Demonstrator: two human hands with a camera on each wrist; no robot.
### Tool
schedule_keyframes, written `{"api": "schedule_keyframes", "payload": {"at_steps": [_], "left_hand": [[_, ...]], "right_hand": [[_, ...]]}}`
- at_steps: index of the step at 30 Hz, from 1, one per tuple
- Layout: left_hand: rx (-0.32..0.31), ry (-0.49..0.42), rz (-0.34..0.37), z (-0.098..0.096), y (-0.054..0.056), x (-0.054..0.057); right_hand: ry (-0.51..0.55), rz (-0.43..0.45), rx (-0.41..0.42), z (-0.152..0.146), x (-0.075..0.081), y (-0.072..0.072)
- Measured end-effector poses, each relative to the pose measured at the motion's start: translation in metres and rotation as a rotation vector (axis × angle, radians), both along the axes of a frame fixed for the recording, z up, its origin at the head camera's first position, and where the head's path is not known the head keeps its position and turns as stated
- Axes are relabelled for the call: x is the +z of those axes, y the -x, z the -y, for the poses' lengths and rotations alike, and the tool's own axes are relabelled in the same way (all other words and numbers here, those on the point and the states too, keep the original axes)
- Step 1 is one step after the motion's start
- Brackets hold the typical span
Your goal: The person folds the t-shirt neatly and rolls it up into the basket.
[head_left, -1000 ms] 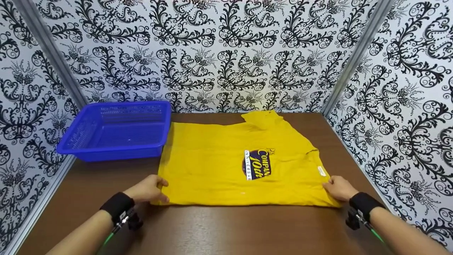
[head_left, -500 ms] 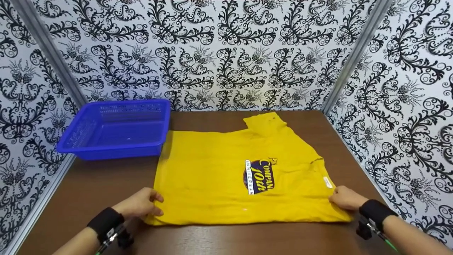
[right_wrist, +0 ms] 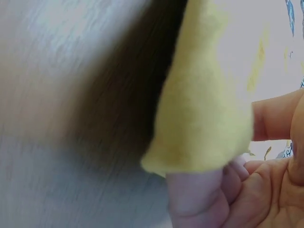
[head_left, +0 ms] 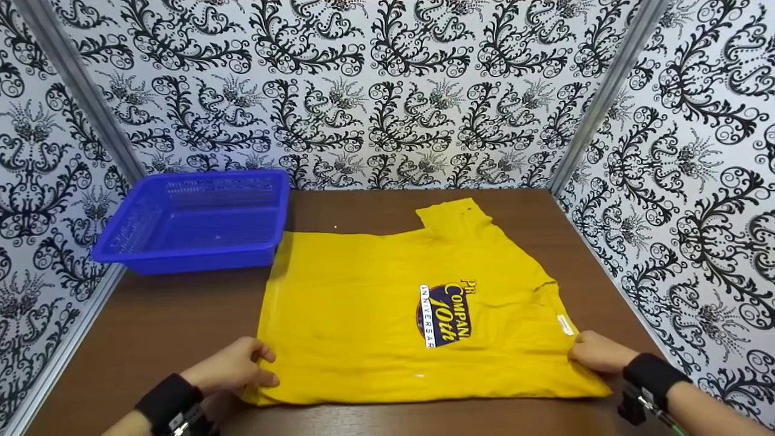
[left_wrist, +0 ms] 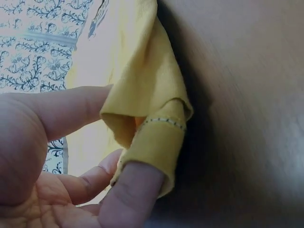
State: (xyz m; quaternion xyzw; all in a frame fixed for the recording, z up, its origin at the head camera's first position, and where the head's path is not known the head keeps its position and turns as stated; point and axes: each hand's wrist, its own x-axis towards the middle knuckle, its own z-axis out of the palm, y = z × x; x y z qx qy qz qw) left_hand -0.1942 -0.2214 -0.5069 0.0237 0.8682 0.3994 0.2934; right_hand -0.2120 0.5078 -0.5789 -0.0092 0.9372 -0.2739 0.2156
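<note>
Right of the basket [head_left: 200,261], I judge the shirt [head_left: 351,303] part-folded, one sleeve [head_left: 454,218] left out; left hand [head_left: 231,365] and right hand [head_left: 599,352] pinch it.

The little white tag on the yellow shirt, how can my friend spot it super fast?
On the brown table, beside the blue basket, lies the big yellow shirt. Follow it to the neck edge, just by the person's right hand. The tag is the small white strip on that edge, while the large, dark, lettered logo sits further in.
</note>
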Motion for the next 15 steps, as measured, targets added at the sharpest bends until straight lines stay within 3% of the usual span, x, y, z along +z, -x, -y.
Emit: {"api": "schedule_keyframes", "payload": {"at_steps": [3, 7, 10, 15], "left_hand": [[0.005, 0.026, -0.063, 0.0, 0.007, 0.004], [0.007, 0.076, -0.249, -0.001, 0.026, 0.014], [-0.025, 0.103, -0.385, -0.003, 0.047, 0.023], [-0.126, 0.181, -0.516, -0.017, 0.087, 0.036]], "right_hand": [[0.015, 0.037, -0.05, 0.022, 0.036, -0.006], [0.062, 0.03, -0.139, 0.05, 0.088, -0.007], [0.086, -0.007, -0.141, 0.057, 0.113, 0.01], [0.096, -0.087, -0.101, 0.063, 0.138, 0.055]]}}
